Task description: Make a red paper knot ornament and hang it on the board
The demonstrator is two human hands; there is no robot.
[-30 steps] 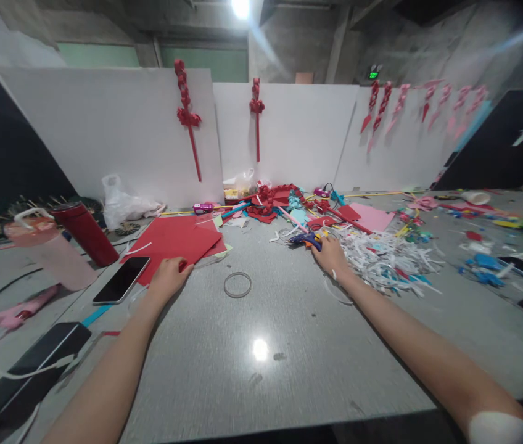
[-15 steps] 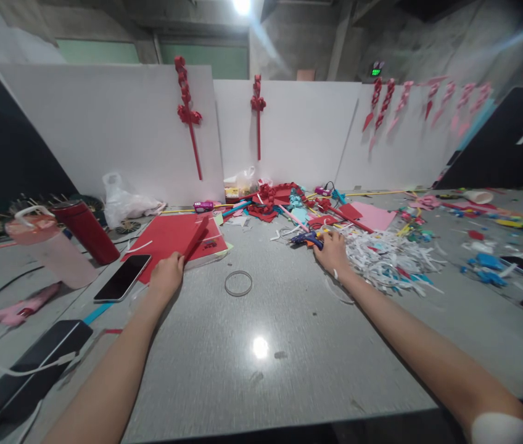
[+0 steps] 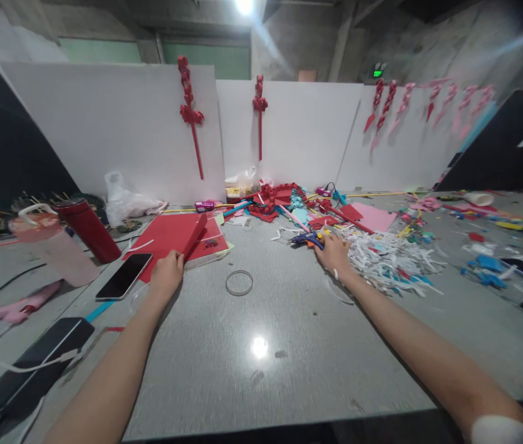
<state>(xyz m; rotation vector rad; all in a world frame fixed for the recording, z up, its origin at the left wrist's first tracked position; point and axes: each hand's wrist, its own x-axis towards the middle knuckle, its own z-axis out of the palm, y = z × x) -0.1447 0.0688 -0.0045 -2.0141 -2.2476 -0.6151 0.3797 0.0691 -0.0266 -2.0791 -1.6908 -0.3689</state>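
Red paper (image 3: 162,231): lying on the surface (image 3: 215,357) toward the left, its upper flap (image 3: 194,239) standing tilted beside the left hand and showing more red with small printed marks beneath.
Left hand (image 3: 168,271): pinching the flap between its fingers at the near edge; by judgement, the step in hand is separating or handling a top sheet.
Right hand (image 3: 334,253): reaching to the blue tool (image 3: 306,239), fingers curling around its near end; whether they are gripping firmly or only resting, the view is not telling.
Flap: probably calling for a steady pinch and a slow lift, so that the thin sheet is not creasing or dragging the layers below; the left hand alone is seeming enough for this.
Phone (image 3: 124,277): lying just beside the left hand, partly against the red paper; a leftward pull would be risking a nudge to it.
White strip (image 3: 140,246): resting across the red paper, likely to be sliding if the sheet is tilting further.
Ring (image 3: 239,283): lying flat between the hands, touching neither.
Shreds (image 3: 386,262): heaping beside the right hand, mostly white, and possibly catching on the blue tool if it is shifting.
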